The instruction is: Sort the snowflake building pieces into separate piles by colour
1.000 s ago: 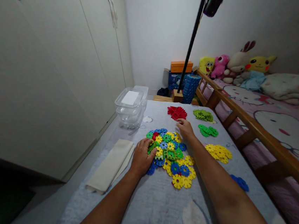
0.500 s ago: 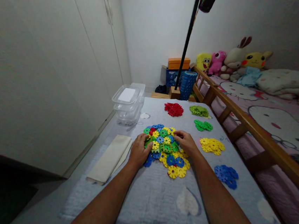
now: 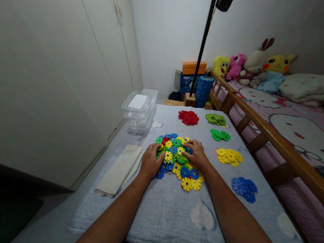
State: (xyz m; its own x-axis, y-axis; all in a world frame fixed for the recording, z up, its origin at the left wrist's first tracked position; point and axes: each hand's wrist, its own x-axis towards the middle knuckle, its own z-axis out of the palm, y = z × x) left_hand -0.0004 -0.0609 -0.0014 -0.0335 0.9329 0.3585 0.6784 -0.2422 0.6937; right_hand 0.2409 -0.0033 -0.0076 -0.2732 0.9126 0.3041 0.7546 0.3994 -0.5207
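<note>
A mixed pile of notched plastic discs (image 3: 173,150) in yellow, blue, green and red lies on the cloth-covered table. My left hand (image 3: 151,160) rests against the pile's left side, its fingers curved and apart, holding nothing visible. From the right, my right hand (image 3: 196,154) reaches over the pile, thumb and fingers spread on the discs. Sorted heaps stand to the right and behind: red discs (image 3: 188,117), olive-green discs (image 3: 215,119), bright green discs (image 3: 220,135), yellow discs (image 3: 229,157) and blue discs (image 3: 244,189).
Clear plastic containers (image 3: 138,113) are stacked at the table's back left. A folded beige cloth (image 3: 120,169) lies left of my left hand. Along the right side runs a wooden bed rail (image 3: 264,133). A black pole (image 3: 203,45) rises behind the table.
My right hand has shifted left and slightly inward over the mixed discs, its fingers spreading. My left hand stays almost in place at the pile's left side.
</note>
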